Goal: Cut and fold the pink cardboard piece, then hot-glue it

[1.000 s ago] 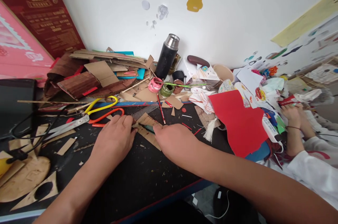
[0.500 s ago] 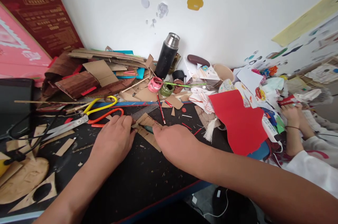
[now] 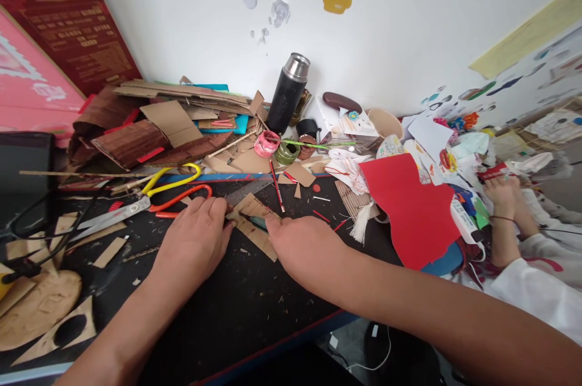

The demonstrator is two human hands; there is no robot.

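Observation:
A strip of brown cardboard (image 3: 257, 237) lies slanted on the black tabletop between my hands. My left hand (image 3: 196, 234) is closed at its left edge, thumb and fingers gripping a bit of cardboard there; the fingertips are partly hidden. My right hand (image 3: 305, 246) is wrapped round a slim dark-green pointed tool (image 3: 255, 220), whose dark tip points left over the strip towards my left thumb. What kind of tool it is cannot be made out. Just beyond my left fingers lies a metal ruler (image 3: 248, 191), and a red pencil (image 3: 277, 186) lies beside it.
Large scissors (image 3: 150, 200) with yellow and orange handles lie left. A black flask (image 3: 287, 95) and small paint pots (image 3: 267, 143) stand behind. Cardboard scraps (image 3: 175, 124) are heaped back left. Red sheet (image 3: 409, 210) lies right, near another person's hands (image 3: 502, 201).
The view has shifted very slightly. Both hands, the cardboard strip and the green tool keep nearly the same places relative to each other.

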